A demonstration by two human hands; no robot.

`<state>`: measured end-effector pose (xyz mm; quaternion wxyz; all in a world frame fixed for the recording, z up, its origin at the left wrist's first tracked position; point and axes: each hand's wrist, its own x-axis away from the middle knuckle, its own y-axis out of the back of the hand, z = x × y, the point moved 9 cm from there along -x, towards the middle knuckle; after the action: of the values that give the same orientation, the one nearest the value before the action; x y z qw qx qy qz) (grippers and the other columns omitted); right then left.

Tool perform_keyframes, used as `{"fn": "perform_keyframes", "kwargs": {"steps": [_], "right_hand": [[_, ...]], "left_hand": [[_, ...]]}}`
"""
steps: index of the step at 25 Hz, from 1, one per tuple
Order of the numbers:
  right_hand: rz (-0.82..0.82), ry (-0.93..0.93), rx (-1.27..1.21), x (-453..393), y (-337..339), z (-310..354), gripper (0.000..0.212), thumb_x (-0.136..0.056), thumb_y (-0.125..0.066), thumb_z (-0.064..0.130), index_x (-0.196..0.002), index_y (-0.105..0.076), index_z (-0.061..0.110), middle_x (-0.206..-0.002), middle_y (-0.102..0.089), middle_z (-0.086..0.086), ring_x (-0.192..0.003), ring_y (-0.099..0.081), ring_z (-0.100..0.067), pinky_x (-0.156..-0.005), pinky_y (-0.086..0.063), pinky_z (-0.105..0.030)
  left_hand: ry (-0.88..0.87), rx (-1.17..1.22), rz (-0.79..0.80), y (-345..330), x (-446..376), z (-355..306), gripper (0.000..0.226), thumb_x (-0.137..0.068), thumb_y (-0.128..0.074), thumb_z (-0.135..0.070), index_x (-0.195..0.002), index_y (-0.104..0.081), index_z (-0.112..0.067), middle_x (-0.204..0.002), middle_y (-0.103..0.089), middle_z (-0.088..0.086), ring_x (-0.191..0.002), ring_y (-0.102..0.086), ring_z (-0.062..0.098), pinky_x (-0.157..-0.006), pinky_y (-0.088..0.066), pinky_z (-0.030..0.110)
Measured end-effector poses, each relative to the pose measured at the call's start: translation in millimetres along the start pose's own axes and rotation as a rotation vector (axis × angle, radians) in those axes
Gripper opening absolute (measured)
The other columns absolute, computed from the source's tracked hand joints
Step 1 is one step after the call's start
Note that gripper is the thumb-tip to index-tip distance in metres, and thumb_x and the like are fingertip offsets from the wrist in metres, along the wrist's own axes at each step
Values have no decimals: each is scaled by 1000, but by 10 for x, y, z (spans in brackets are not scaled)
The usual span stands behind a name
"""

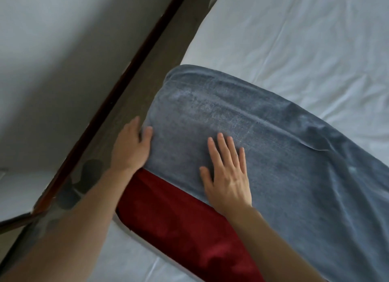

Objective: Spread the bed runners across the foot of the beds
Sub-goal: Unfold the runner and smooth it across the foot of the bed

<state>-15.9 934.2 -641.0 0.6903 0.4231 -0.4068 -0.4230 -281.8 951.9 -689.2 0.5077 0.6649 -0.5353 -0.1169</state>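
Note:
A blue-grey bed runner lies across the white bed, its end draped over the bed's left edge. A dark red runner lies beside it, partly under its near edge. My left hand rests on the blue-grey runner's end at the bed's side, thumb on top and fingers over the edge. My right hand lies flat on the runner with its fingers spread. A fold ripples the runner toward the right.
A narrow strip of brown floor runs between the bed and a pale wall with a dark baseboard. White sheet shows below the red runner.

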Motion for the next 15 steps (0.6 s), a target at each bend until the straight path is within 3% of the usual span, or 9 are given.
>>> {"fn": "perform_keyframes", "kwargs": {"steps": [2, 4, 6, 10, 11, 13, 15], "right_hand": [[-7, 12, 34, 128, -48, -19, 64, -101, -34, 45, -158, -16, 22, -167, -8, -2, -154, 6, -18, -125, -5, -50], [-3, 52, 70, 248, -114, -19, 64, -100, -35, 45, -158, -19, 22, -167, -9, -2, -154, 4, -19, -125, -3, -48], [8, 34, 116, 366, -123, -208, 65, -100, -35, 50, -158, -20, 24, -167, -8, -2, -154, 3, -19, -125, -2, -46], [-28, -293, 129, 801, 84, -1200, 72, -96, -27, 60, -158, -16, 27, -168, -3, 1, -154, 6, -16, -125, -7, -50], [-53, -368, 104, 940, 138, -1358, 73, -95, -28, 59, -158, -18, 24, -167, -4, 1, -154, 5, -17, -124, -9, -52], [-114, -371, 44, 1114, 149, -1233, 73, -94, -34, 55, -158, -20, 21, -167, -9, -3, -154, 0, -21, -123, -11, -54], [-131, -199, -19, 1192, -19, -655, 73, -93, -42, 50, -157, -23, 22, -167, -12, -4, -154, -4, -24, -124, -7, -51]], "left_hand": [[-367, -91, -94, -90, 256, -650, 65, -98, -31, -58, -154, -25, -25, -159, -32, 4, -147, -28, 23, -120, -24, 47], [-547, -236, -71, -395, 552, -984, 69, -99, -33, -57, -158, -17, -25, -165, -16, 7, -154, -9, 24, -123, -12, 49], [-539, -335, -79, -477, 579, -902, 72, -99, -32, -60, -159, -12, -28, -167, -7, 8, -154, -2, 25, -123, -9, 53], [-101, -201, -56, -48, 300, 0, 89, -90, -10, -79, -159, -4, -24, -167, -6, 8, -153, -6, 28, -122, -16, 56], [-98, -201, -68, 11, 377, 69, 92, -90, -8, -79, -160, -3, -20, -167, -5, 8, -154, -4, 27, -122, -15, 56], [-347, -279, -97, -128, 810, -233, 82, -97, -19, -69, -160, -2, -19, -168, -1, 7, -154, 0, 25, -123, -12, 55], [-635, -329, -45, -563, 1458, -598, 76, -98, -32, -60, -160, -12, -21, -168, -4, 7, -154, -3, 26, -122, -13, 56]]}}
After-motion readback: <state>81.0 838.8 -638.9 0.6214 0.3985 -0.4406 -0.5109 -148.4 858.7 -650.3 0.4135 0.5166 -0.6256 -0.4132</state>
